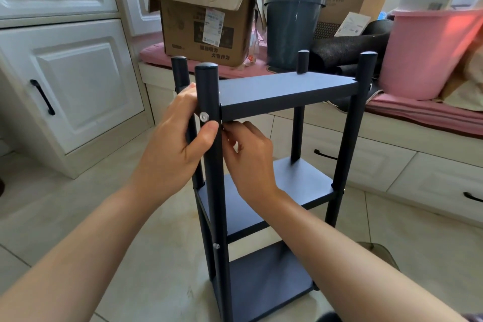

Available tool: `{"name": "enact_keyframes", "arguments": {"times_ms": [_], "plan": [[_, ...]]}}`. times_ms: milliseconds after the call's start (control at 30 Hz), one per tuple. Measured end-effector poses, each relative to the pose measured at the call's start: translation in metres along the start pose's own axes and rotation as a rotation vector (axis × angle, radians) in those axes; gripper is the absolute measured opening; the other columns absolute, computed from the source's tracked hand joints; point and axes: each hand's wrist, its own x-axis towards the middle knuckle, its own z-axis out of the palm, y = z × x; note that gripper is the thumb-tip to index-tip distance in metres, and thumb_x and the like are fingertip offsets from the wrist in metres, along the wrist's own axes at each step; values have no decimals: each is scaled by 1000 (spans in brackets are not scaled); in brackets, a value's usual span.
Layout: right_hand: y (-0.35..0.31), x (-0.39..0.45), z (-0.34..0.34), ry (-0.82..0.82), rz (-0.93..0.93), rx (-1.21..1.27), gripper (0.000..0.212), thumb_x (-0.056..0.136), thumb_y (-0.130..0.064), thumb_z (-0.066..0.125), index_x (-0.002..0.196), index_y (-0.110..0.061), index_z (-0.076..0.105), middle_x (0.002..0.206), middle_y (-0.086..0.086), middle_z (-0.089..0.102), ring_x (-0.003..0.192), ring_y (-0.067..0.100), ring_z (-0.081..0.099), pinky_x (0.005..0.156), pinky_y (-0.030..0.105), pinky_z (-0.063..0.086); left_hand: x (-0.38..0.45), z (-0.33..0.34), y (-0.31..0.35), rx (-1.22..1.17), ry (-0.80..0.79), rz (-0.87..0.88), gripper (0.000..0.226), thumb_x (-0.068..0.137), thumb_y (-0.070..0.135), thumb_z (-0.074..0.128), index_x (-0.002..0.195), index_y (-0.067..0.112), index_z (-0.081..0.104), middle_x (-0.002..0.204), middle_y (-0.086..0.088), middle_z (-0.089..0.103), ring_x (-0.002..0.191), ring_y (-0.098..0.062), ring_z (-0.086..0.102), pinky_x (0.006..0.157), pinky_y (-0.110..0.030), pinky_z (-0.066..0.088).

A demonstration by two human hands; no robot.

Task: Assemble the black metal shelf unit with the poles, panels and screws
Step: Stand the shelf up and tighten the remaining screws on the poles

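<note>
shelf unit (274,165) upright on floor, centre | left hand (172,144) fingers curled round near-left pole (211,165), thumb below screw (204,116) | right hand (248,159) fingertips pinched under top panel (285,91) corner; contents unclear

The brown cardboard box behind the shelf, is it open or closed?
Open. The brown cardboard box has its top flaps lifted and bent outward, unsealed, on the pink cushion. What it holds cannot be told.

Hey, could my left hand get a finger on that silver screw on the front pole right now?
Probably yes. The left hand already grips the front pole, with its thumb just below the silver screw. The screw head faces you uncovered. The right hand works under the top panel, off to the side.
</note>
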Motion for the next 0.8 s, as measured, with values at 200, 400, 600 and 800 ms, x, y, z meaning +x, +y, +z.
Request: {"name": "enact_keyframes", "arguments": {"times_ms": [200,400,600,800], "plan": [[-2,2,3,-29,6,42,27,95,-27,53,99,-7,70,79,4,68,67,10,55,62,20,48,1,2,0,-8,12,2,34,94,42,40,127,47,41,134,15,53,126,3,48,99,-5,31],[-4,-3,-7,-97,81,64,17,98,-17,55,97,-6,68,66,-8,57,53,7,50,53,20,42,0,2,0,-9,7,-21,36,94,44,40,129,41,43,137,9,53,128,-3,49,100,-6,32],[3,-10,-30,-136,32,53,23,99,-25,52,94,-10,69,70,-4,67,53,4,51,53,20,43,1,1,-1,2,-3,-45,37,94,48,38,129,41,43,138,11,52,129,-2,48,98,-4,33],[2,-9,-45,-78,-49,-23,26,99,-27,51,97,-9,71,69,-5,68,55,9,61,53,38,52,0,-1,6,2,-6,-28,31,93,48,38,124,52,39,131,22,50,125,8,45,96,-1,29]]}}
